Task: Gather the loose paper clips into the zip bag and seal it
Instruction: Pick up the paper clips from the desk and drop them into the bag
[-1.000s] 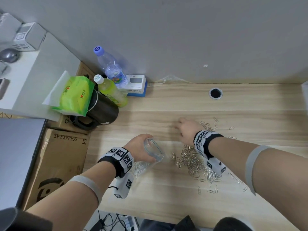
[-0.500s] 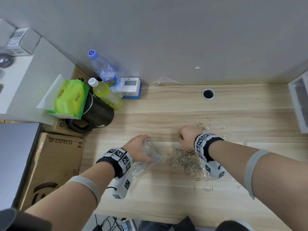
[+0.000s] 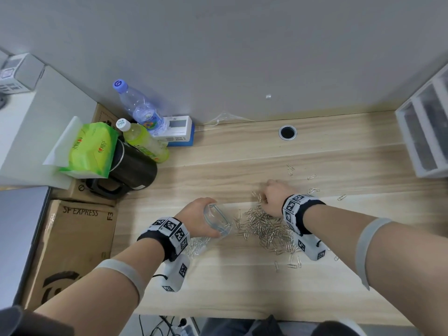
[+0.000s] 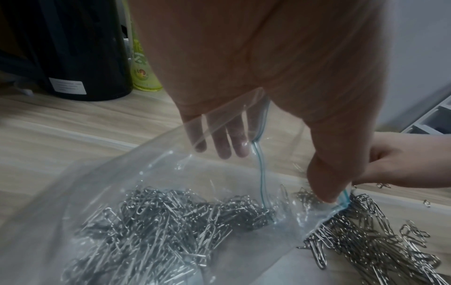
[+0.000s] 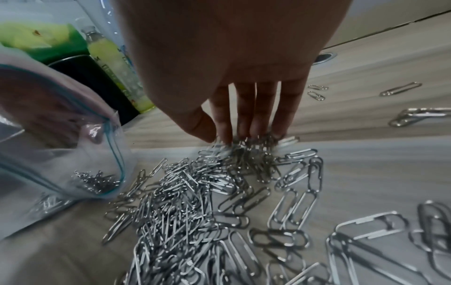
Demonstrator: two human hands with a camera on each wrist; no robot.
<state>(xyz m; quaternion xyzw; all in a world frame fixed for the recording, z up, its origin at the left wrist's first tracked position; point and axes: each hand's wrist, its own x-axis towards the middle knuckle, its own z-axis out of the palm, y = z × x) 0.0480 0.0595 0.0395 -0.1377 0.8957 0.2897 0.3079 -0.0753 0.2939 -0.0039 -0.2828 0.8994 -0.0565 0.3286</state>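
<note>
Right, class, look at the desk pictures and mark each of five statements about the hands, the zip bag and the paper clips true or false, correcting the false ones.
1. The left hand holds the zip bag with its mouth open. True.
2. The zip bag holds no clips yet. False: a heap of clips in the bag already lies inside.
3. The right hand has its fingertips on the pile of loose paper clips. True.
4. All loose clips sit in one pile. False: a few stray clips lie apart, farther along the desk.
5. The bag's blue zip strip is pressed shut. False: it is parted, the mouth facing the pile.
</note>
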